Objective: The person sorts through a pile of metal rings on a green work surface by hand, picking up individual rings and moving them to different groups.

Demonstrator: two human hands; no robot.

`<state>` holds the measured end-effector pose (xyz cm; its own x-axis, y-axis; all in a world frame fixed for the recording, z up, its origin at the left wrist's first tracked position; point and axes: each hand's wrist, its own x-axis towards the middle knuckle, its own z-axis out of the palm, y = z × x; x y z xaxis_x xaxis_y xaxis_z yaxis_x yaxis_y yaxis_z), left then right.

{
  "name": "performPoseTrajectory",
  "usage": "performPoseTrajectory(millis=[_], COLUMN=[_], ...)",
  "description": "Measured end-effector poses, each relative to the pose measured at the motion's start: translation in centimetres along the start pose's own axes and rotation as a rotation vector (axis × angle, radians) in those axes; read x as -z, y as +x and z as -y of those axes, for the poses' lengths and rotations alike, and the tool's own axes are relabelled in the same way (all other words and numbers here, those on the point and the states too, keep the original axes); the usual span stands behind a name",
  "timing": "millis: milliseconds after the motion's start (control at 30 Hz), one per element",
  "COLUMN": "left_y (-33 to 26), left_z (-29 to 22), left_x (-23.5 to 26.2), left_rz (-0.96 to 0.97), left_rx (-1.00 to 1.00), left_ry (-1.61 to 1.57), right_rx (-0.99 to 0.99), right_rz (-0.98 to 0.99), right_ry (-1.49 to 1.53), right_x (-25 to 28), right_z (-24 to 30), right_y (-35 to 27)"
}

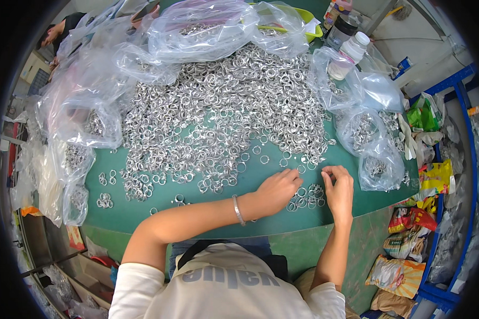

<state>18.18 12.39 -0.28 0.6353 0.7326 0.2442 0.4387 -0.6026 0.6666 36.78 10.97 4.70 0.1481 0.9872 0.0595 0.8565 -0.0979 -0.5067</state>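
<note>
A large heap of silver metal rings (218, 95) spreads over the green table (223, 218), thinning toward the near edge. My left hand (280, 190), with a bracelet (238, 210) on its wrist, reaches across with its fingers curled together beside a few loose rings. To its right, my right hand (340, 190) has its thumb and fingers bent in a pinch. Anything between the fingertips of either hand is too small to make out. Between and below the hands lies a small group of rings (306, 198), close to the table's near edge.
Clear plastic bags (88, 119) of rings line the left side and back; more bags (380, 167) lie at right. A yellow-green basin (310, 24) and a white bottle (355, 48) stand behind. Small ring clusters (105, 200) sit at left. A blue rack (461, 114) stands right.
</note>
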Motion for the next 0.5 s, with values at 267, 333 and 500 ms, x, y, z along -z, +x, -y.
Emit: performPoseTrajectory(millis=[267, 333, 500], left_y=[-1.0, -0.9, 0.6], left_z=[-0.1, -0.6, -0.5], left_x=[-0.1, -0.2, 1.7], left_rz=[0.076, 0.111, 0.021], left_rx=[-0.004, -0.031, -0.007], left_ry=[-0.080, -0.113, 0.044], right_rx=[0.196, 0.202, -0.050], right_rz=[-0.322, -0.272, -0.178], right_ry=[-0.069, -0.079, 0.169], right_x=[-2.4, -2.8, -0.7], right_z=[-0.9, -1.7, -2.8], right_y=[1.4, 1.6, 0.5])
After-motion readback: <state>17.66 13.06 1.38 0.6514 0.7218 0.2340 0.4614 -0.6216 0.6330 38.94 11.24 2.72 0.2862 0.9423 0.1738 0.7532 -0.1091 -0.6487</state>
